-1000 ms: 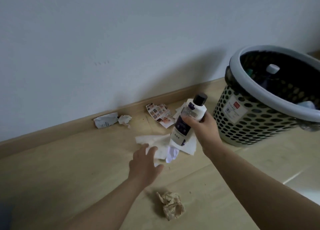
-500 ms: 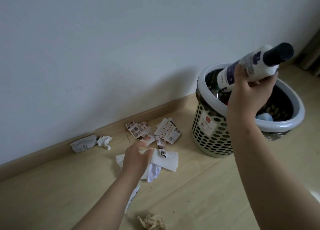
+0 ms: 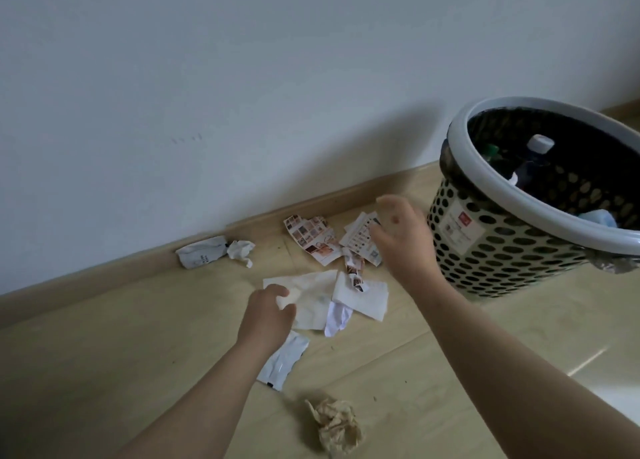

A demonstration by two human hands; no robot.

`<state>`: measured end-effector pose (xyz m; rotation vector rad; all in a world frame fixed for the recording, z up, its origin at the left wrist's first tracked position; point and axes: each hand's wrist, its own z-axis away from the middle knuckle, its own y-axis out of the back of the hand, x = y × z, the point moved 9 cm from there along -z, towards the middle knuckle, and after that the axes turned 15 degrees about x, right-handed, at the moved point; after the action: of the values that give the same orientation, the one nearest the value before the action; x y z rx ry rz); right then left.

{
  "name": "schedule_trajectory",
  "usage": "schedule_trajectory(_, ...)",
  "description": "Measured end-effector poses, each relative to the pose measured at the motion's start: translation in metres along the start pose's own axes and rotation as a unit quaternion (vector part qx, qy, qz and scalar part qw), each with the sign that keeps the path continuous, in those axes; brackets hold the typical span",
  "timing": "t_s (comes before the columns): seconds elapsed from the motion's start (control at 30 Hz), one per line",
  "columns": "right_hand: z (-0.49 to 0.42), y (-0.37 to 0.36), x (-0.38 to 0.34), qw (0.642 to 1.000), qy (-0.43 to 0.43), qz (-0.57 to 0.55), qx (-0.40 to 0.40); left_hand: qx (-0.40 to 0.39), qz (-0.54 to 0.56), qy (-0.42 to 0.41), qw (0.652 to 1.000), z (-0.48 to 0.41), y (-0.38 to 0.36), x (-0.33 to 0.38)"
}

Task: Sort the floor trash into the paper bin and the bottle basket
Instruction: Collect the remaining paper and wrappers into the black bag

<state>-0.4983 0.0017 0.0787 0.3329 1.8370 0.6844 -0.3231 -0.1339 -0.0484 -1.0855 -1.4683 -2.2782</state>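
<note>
my left hand (image 3: 268,315) reaches forward and low, back turned up, fingers bent downward so their tips are hidden. my right hand (image 3: 403,244) is farther forward, blurred, fingers loosely spread, holding nothing.

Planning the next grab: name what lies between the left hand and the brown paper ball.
Head view: a flat white wrapper lies between left hand and brown paper ball.

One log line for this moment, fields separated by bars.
left hand: at white paper, grip unclear | right hand: open, empty | bottle basket: bottles inside
</note>
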Motion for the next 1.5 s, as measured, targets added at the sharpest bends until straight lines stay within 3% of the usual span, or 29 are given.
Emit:
schedule_trajectory(0.07,0.016,-0.034,0.041,0.992,-0.085,0.031,-0.084,0.005,-0.009,0.005,1.0,-0.003,0.003,-0.009)
schedule_trajectory(0.13,0.027,-0.049,0.076,0.982,-0.144,0.049,-0.113,0.011,-0.009,0.002,1.0,-0.006,0.008,-0.011)
schedule_trajectory(0.4,0.01,-0.073,0.129,0.968,-0.216,0.079,-0.1,0.009,-0.051,-0.093,0.994,-0.039,0.003,0.037)
schedule_trajectory(0.53,-0.001,-0.09,0.143,0.971,-0.174,0.136,-0.091,-0.047,-0.115,-0.155,0.98,-0.06,-0.032,0.063)
schedule_trajectory(0.67,-0.011,-0.098,0.146,0.979,-0.129,0.121,-0.102,-0.094,-0.188,-0.223,0.952,-0.08,-0.072,0.086)
schedule_trajectory(0.73,-0.009,-0.109,0.157,0.973,-0.116,0.141,-0.143,-0.113,-0.237,-0.216,0.94,-0.09,-0.088,0.079)
schedule_trajectory(0.83,-0.007,-0.117,0.173,0.935,-0.023,0.293,-0.201,-0.145,-0.317,-0.168,0.922,-0.093,-0.101,0.044)
schedule_trajectory(0.93,-0.019,-0.114,0.171,0.916,0.03,0.352,-0.192,-0.121,-0.367,-0.209,0.898,-0.092,-0.1,0.036)
schedule_trajectory(1.03,-0.021,-0.112,0.165,0.914,0.017,0.358,-0.188,-0.064,-0.377,-0.244,0.891,-0.097,-0.096,0.05)
schedule_trajectory(1.2,0.0,-0.108,0.157,0.92,-0.005,0.344,-0.185,-0.028,-0.474,-0.265,0.839,-0.083,-0.1,0.056)
schedule_trajectory(1.33,0.027,-0.098,0.148,0.896,0.007,0.388,-0.216,-0.02,-0.498,-0.314,0.808,-0.074,-0.097,0.058)
schedule_trajectory(1.5,0.059,-0.089,0.14,0.888,0.023,0.389,-0.244,-0.039,-0.474,-0.309,0.824,-0.053,-0.083,0.052)
